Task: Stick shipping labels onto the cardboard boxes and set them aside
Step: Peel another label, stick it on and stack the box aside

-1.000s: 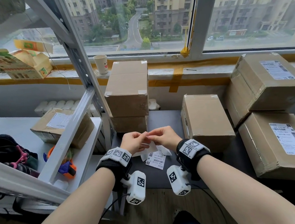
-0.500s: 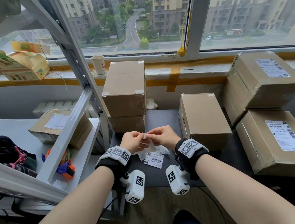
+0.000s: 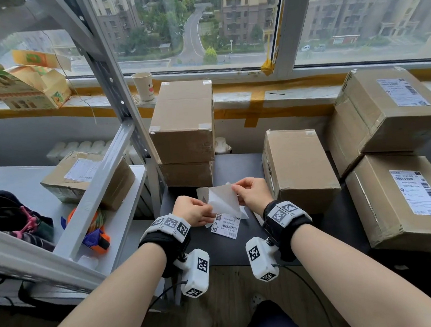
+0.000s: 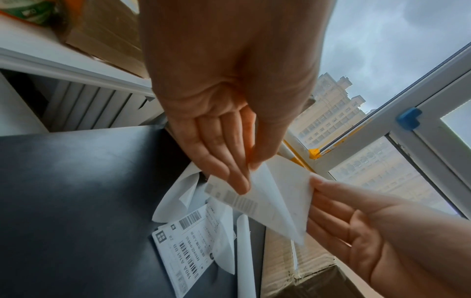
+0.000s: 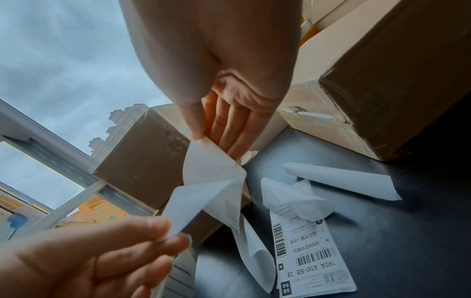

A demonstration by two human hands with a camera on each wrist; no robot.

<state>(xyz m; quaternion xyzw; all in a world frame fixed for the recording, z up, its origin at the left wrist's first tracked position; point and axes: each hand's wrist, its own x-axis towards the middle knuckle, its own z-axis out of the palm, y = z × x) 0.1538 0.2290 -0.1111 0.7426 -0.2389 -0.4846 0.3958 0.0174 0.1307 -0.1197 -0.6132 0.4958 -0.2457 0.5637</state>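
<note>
Over the near part of the dark tabletop (image 3: 231,249), both hands hold one shipping label (image 3: 223,200) in the air between them. The left hand (image 3: 193,211) pinches its near-left corner between thumb and forefinger; the right hand (image 3: 254,193) pinches the far-right corner the same way, with the other fingers lying fairly straight beneath. In the left wrist view the printed barcode layer (image 4: 237,198) has parted from the blank backing sheet (image 4: 282,201) along the left side, so the two spread in a wedge. Both forearms reach forward from the near edge, wrists level and near each other.

Below the hands lies a second printed label (image 3: 225,225) flat on the tabletop, with curled backing scraps (image 5: 339,181) beside and partly over it. An unlabelled cardboard box (image 3: 299,167) stands just right of the right hand; a stack of two unlabelled boxes (image 3: 183,129) stands just beyond the hands to the far left. Two labelled boxes (image 3: 399,154) are stacked at the right edge. The open strip of tabletop runs between the stack and the single box, towards the window wall. A grey shelf frame (image 3: 119,134) closes the left side, with a labelled box (image 3: 86,178) and a tape dispenser (image 3: 96,234) on its shelf.
</note>
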